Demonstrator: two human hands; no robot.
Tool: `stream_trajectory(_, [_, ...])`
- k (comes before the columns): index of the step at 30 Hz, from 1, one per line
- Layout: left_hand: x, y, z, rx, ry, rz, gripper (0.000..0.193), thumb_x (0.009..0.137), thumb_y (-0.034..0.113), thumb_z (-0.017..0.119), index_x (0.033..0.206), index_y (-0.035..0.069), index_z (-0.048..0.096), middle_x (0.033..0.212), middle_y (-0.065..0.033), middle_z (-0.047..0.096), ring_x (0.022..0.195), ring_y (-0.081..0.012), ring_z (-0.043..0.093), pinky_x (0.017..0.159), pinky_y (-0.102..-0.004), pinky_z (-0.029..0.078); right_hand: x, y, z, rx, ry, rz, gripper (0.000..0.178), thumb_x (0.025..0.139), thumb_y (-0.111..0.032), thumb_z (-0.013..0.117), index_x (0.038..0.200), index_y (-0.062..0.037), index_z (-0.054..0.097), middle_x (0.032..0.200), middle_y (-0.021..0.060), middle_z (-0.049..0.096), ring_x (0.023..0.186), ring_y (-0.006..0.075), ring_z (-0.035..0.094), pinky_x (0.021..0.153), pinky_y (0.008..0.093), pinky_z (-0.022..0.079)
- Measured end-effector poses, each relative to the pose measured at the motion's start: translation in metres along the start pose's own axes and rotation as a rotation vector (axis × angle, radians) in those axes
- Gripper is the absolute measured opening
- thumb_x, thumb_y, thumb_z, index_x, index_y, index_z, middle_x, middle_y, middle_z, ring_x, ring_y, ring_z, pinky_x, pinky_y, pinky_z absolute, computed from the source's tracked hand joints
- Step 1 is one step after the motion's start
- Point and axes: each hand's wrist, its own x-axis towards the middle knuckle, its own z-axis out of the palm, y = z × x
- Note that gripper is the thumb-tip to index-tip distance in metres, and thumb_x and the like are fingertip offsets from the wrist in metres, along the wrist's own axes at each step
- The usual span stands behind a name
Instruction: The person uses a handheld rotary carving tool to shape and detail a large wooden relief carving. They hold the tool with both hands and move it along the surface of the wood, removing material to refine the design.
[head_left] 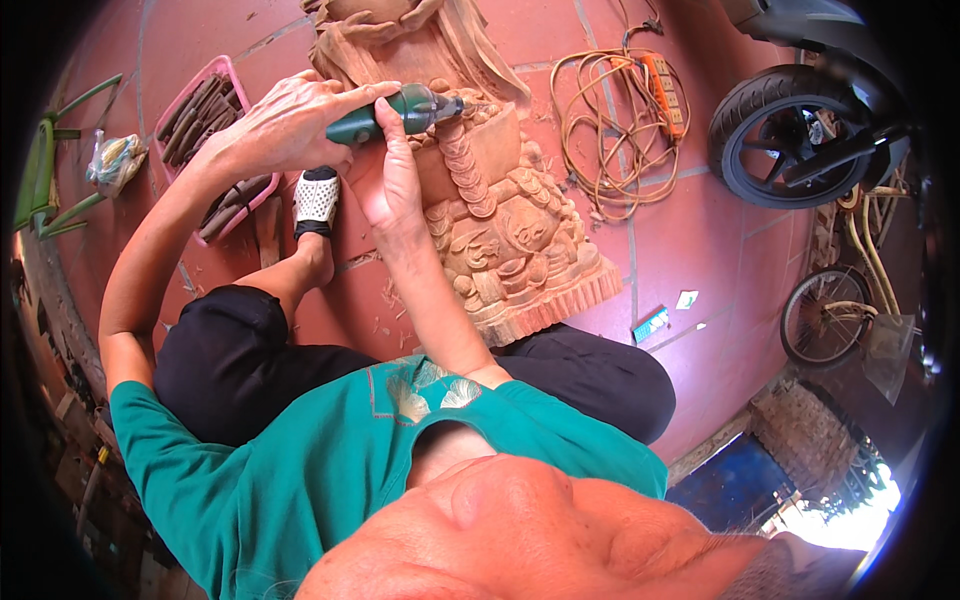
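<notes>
A large carved wooden statue (510, 230) lies on the red tile floor in front of me, its relief full of coins and figures. My left hand (290, 125) wraps around the rear of a green rotary carving tool (400, 112). My right hand (392, 175) grips the same tool from below, near its front. The tool's tip touches the carved wood at the statue's upper middle. My legs in black trousers flank the statue, and a white sandal (316, 200) shows beside my right hand.
A pink tray (232, 75) of chisels sits at the upper left. A coiled orange extension cord with power strip (630, 110) lies right of the statue. A motorbike wheel (790, 135) and a bicycle wheel (825, 318) stand at the right. Green frame (45, 170) at far left.
</notes>
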Motion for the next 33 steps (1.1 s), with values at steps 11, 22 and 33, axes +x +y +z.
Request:
stream_trajectory(11, [-0.052,0.021,-0.011,0.133,0.117,0.062,0.088,0.068,0.014,0.071,0.15,0.018,0.039,0.082,-0.0165,0.065,0.083,-0.031,0.063,0.082,-0.0399,0.043,-0.032,0.024,0.017,0.017,-0.121,0.06,0.039,0.094,-0.027,0.066,0.127,-0.0126,0.053,0.12,0.0042,0.062,0.112,0.0185,0.059,0.095,0.0388,0.051])
stream_trajectory(22, [-0.106,0.083,-0.055,0.216,0.054,0.068,0.093,0.062,0.021,0.076,0.146,0.009,0.039,0.09,-0.0225,0.067,0.088,-0.0345,0.066,0.08,-0.0417,0.045,-0.097,0.038,0.066,-0.091,-0.2,0.086,0.038,0.093,-0.037,0.067,0.12,-0.0144,0.054,0.11,0.0009,0.062,0.101,0.0141,0.063,0.081,0.0377,0.056])
stream_trajectory(33, [-0.138,0.108,-0.036,0.346,0.159,0.04,0.099,0.064,0.016,0.077,0.151,0.016,0.031,0.092,-0.0211,0.068,0.093,-0.0388,0.065,0.085,-0.0456,0.048,-0.131,0.053,0.067,-0.145,-0.209,-0.029,0.026,0.095,-0.034,0.064,0.112,-0.0144,0.058,0.098,-0.001,0.065,0.088,0.0104,0.064,0.073,0.0359,0.057])
